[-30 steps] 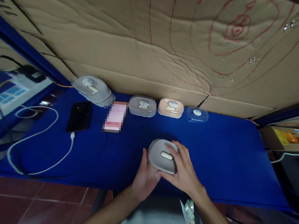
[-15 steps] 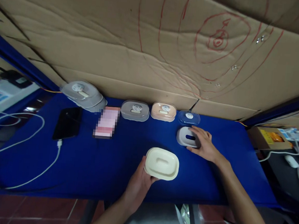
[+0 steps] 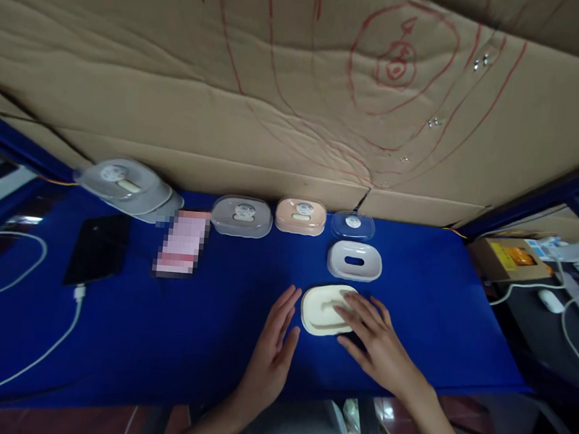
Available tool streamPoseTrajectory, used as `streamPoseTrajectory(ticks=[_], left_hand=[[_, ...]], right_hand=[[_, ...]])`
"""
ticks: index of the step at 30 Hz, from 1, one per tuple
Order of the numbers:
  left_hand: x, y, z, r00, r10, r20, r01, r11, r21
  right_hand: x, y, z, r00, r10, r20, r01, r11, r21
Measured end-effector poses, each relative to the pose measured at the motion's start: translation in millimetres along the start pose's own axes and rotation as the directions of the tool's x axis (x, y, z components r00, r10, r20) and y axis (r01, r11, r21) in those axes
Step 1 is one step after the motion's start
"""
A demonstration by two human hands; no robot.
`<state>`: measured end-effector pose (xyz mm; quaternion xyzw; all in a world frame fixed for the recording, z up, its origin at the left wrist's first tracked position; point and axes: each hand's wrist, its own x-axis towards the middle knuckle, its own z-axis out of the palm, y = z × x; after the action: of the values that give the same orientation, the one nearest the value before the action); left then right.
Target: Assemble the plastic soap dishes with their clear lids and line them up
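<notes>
A cream oval tray (image 3: pixel 326 309) lies on the blue table (image 3: pixel 210 331) near its front edge. My right hand (image 3: pixel 377 344) rests its spread fingers on the tray's right side. My left hand (image 3: pixel 273 349) hovers open just left of the tray, fingers stretched, apart from it. Behind the tray lies a grey oval lid with a slot (image 3: pixel 355 260), untouched.
Along the cardboard wall stand a clear lid (image 3: pixel 352 224), a peach box (image 3: pixel 300 216), a grey box (image 3: pixel 242 216) and stacked grey boxes (image 3: pixel 121 187). A phone (image 3: pixel 97 249) with a white cable and a pink packet (image 3: pixel 181 252) lie left. A carton (image 3: pixel 511 260) sits right.
The grey lid was lifted off the cream tray and set down behind it. My right hand came back to the tray. My left hand let go of the tray and opened.
</notes>
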<state>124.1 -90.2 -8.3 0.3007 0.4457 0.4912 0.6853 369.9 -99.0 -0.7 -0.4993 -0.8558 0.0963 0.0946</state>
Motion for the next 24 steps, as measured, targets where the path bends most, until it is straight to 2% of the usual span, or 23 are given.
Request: streamPoseTrajectory(ticks=[3,7,10,12,13,14,16,18,20,22,24], left_hand=[[0,-1,2.9,1.0,-0.021,-0.021,0.021,1.0,-0.002],[2,-3,8.4,0.977,-0.208,-0.046,0.197,0.964,-0.181],[7,-2,15.3,0.918,-0.378,0.118,0.393,0.83,-0.395],[12,1,19.9,0.857,-0.459,0.235,0.512,0.706,-0.489],[15,3,21.9,0.839,-0.482,0.252,0.537,0.661,-0.524],[17,4,23.4,0.833,-0.497,0.244,0.54,0.632,-0.556],[21,5,25.2,0.836,-0.514,0.194,0.516,0.612,-0.6],[23,4,25.0,0.83,-0.531,0.172,0.514,0.608,-0.605],[24,0,23.4,0.831,-0.521,0.192,0.52,0.608,-0.6],[26,-2,21.6,0.831,-0.493,0.257,0.537,0.593,-0.601],[28,-2,20.4,0.833,-0.446,0.328,0.548,0.58,-0.603]], right_hand=[[-11,12,3,0.998,0.002,-0.057,-0.003,1.0,-0.021],[-15,-5,2,0.978,0.006,-0.209,0.01,0.997,0.078],[-11,-25,-1,0.966,-0.026,-0.259,0.084,0.973,0.216],[-4,-24,-4,0.958,-0.095,-0.27,0.168,0.951,0.261],[2,-17,-5,0.952,-0.096,-0.289,0.176,0.948,0.264],[8,-7,-5,0.946,-0.065,-0.317,0.15,0.957,0.25],[23,22,-4,0.932,0.049,-0.359,0.019,0.983,0.183],[38,51,-3,0.944,0.082,-0.319,-0.069,0.996,0.053],[48,69,-3,0.962,0.066,-0.265,-0.085,0.994,-0.063],[50,67,-5,0.963,0.048,-0.267,-0.075,0.993,-0.093],[45,48,-10,0.955,0.013,-0.298,-0.029,0.998,-0.049]])
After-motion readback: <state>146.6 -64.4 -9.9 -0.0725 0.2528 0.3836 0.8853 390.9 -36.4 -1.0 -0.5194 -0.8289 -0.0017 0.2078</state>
